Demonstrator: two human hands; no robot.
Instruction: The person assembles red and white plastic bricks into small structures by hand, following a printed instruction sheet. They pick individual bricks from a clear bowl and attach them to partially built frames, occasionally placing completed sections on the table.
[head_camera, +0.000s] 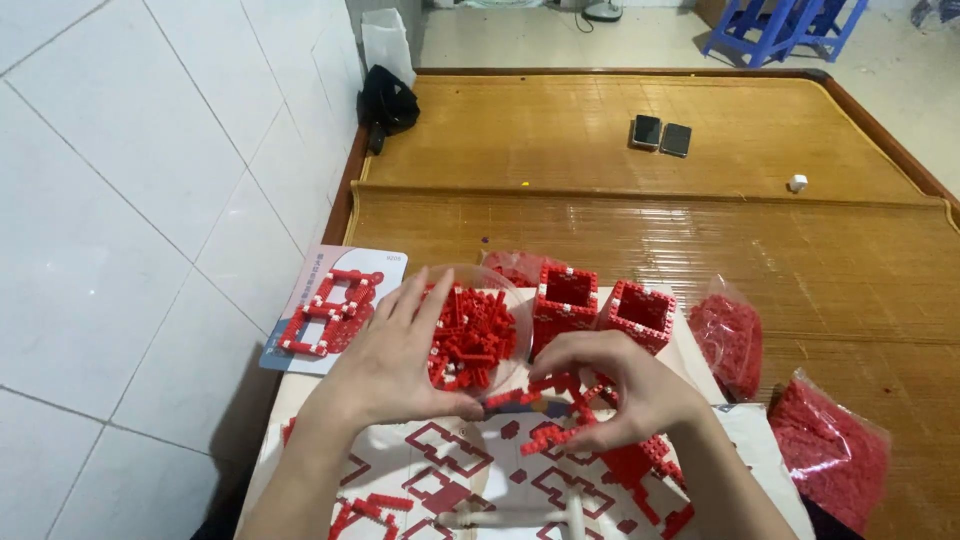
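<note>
I see my left hand (400, 355) lying flat, fingers spread wide, against the side of a clear round bowl (515, 290) full of small red bricks (470, 335); it grips nothing, I think it only steadies the bowl so the loose pieces stay within reach. My right hand (625, 385) is curled, fingertips pinched narrow over a short row of red bricks (545, 400) just in front of the bowl; whether a single brick is between the fingers I cannot tell, they cover it. This row lies on a printed instruction sheet (450, 470) with red shapes, probably so the build can be compared with the drawing. Behind stand two red hollow square towers (600, 305), side by side. Two plastic bags of red bricks (780, 400) lie to the right on the bamboo mat (620, 220), apart from the work. A card (300, 345) at the left carries a flat red frame (335, 310). Two phones (661, 135) lie far off
</note>
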